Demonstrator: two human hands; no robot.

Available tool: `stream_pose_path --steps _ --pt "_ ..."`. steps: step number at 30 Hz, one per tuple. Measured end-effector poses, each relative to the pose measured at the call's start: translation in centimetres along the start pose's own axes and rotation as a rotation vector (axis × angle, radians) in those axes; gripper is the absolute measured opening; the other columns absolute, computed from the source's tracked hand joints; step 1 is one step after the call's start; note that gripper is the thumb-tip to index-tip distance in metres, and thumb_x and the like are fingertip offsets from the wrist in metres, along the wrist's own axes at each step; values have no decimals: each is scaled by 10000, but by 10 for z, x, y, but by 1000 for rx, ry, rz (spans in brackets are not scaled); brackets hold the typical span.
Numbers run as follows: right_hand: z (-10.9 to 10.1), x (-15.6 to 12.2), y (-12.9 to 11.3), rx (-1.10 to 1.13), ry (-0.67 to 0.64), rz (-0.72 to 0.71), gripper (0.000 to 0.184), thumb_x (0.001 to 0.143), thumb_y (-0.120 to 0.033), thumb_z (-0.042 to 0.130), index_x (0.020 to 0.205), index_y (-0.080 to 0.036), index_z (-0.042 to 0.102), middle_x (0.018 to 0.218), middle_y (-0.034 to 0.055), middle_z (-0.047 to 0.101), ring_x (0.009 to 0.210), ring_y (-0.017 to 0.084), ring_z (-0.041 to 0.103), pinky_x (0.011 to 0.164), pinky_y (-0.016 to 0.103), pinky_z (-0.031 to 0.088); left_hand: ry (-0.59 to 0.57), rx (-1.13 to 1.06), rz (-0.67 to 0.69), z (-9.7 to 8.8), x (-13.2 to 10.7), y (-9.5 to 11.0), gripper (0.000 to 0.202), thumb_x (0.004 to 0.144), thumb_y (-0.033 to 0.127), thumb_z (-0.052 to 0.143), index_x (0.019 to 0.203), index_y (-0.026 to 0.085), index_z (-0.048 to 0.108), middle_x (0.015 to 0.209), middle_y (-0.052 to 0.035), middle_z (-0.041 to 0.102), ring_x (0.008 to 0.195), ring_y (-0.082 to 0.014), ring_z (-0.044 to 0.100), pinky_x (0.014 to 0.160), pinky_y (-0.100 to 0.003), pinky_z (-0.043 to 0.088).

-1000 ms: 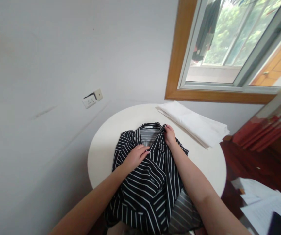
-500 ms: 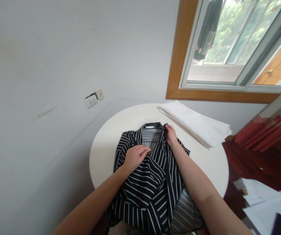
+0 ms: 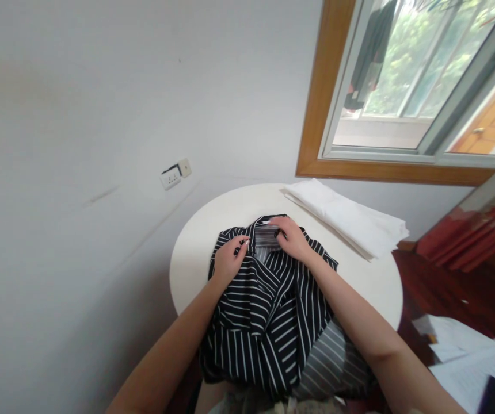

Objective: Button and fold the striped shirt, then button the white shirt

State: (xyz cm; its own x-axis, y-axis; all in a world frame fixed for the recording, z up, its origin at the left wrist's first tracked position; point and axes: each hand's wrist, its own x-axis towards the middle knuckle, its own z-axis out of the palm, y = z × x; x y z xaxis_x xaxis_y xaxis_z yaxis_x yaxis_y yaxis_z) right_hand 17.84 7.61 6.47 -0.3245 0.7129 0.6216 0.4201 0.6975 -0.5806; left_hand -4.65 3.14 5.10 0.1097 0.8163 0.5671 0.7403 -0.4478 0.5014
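My shirt [image 3: 247, 307], black with white stripes, lies front up on the round table [image 3: 191, 273], under both my hands and spreading back toward me between my forearms. My hands are apart, one on each side of the open neck. My left hand [image 3: 227, 263] has its thumb and finger pinched on the collar [image 3: 252, 236]. My right hand [image 3: 294, 241] reaches over the other side of the neck, finger and thumb parted around the dark edge; I cannot tell whether it grips there or only rests.

The collar could end up lopsided, I think, if my left pinch pulls harder than my right hand steadies. The front looks bunched just below my hands, so smoothing the neck alone might press those folds into creases. The lower part hangs past the table's near edge, between my forearms; its weight could drag the whole shirt toward me if I let go of the neck. My right forearm lies over the loose grey underside [image 3: 327, 351] and could catch it on lifting. Beyond my right hand, the white cloth [image 3: 346, 218] could get nudged if I reached too far.
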Motion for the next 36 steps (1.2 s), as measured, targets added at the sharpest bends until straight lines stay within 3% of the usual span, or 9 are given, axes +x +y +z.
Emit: stream_pose_path --steps 1,3,6,11,16,20,25,30,36 --pt "3 -7 -13 -1 -190 -61 387 742 -110 488 1068 -259 636 1112 29 623 1076 206 513 1007 389 325 -1 -4 9 0 1 0 288 911 359 404 1054 223 613 985 -7 683 818 -146 619 795 -268 467" --pt "8 -26 -31 -16 -389 -92 299 792 -174 519 1055 -254 636 1023 42 646 1002 209 542 960 393 357 6 -9 33 -2 2 2 296 912 363 398 1058 222 614 996 -12 681 830 -148 616 811 -272 465" --pt "10 -52 -35 15 -440 -56 145 841 -253 520 876 -222 657 895 56 640 908 203 548 897 375 390 19 -7 84 -5 7 5 316 920 371 380 1077 222 609 1022 -20 674 868 -152 611 839 -278 454" --pt "-6 -52 -5 256 -103 207 263 867 -428 495 736 -230 608 807 10 607 792 171 533 811 305 415 -89 78 250 -4 34 1 330 924 386 377 1129 234 586 1074 -35 652 984 -182 580 885 -309 424" --pt "-10 -31 38 425 261 502 367 721 -575 603 609 -228 568 604 -35 524 661 159 475 732 288 419 -320 250 361 14 69 -13 213 848 312 525 1005 219 635 983 -77 644 990 -234 563 909 -395 406" --pt "-8 -31 51 513 292 586 350 705 -575 615 666 -227 630 691 -12 604 791 190 533 817 322 417 -255 189 361 37 75 8 282 790 141 534 1048 217 616 1176 -85 570 1143 -245 475 1031 -462 299" --pt "-9 -35 46 587 308 584 314 688 -538 650 727 -226 674 785 3 662 894 203 562 883 337 411 -388 -288 229 78 59 43 274 903 217 368 1069 192 585 1041 -44 637 971 -161 577 906 -326 446" --pt "-6 -37 49 628 310 658 312 711 -526 635 760 -222 684 764 3 665 857 193 576 841 334 431 -437 -453 114 99 37 31 280 918 276 364 997 161 606 970 -49 661 905 -161 600 870 -324 472" --pt "-5 -38 47 732 287 700 285 717 -500 644 712 -216 661 687 -20 634 722 159 564 724 285 439 -461 -478 181 90 32 17 312 893 310 447 1132 173 593 1077 -79 635 992 -174 583 930 -357 452"
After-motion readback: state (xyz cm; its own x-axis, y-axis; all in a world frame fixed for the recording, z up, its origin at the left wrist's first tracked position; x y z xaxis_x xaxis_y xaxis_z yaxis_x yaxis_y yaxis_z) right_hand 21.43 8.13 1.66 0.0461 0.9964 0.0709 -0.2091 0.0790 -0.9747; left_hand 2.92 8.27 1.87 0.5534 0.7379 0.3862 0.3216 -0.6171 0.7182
